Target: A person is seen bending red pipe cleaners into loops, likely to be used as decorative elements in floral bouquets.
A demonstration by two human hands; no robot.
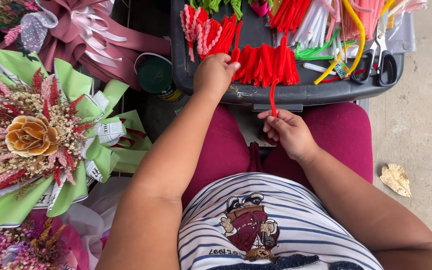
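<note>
My left hand [215, 75] reaches over the rim of a dark grey tray [256, 94] and closes its fingers on bent red pipe cleaners [263, 65] lying in it. My right hand [288, 132] sits lower, over my lap, pinching the bottom end of a single red pipe cleaner stem [272, 100] that hangs down from the bundle over the tray's edge. A few more red pieces [254, 155] rest between my thighs on the dark red trousers.
The tray also holds red-and-white, white, pink, green and yellow pipe cleaners [321, 22] and black-handled scissors [378, 62]. A dried-flower bouquet in green wrap [36, 135] stands at left, pink wrapping [96, 35] behind it, a green tape roll [156, 77] nearby. Concrete floor with a dry leaf [396, 179] at right.
</note>
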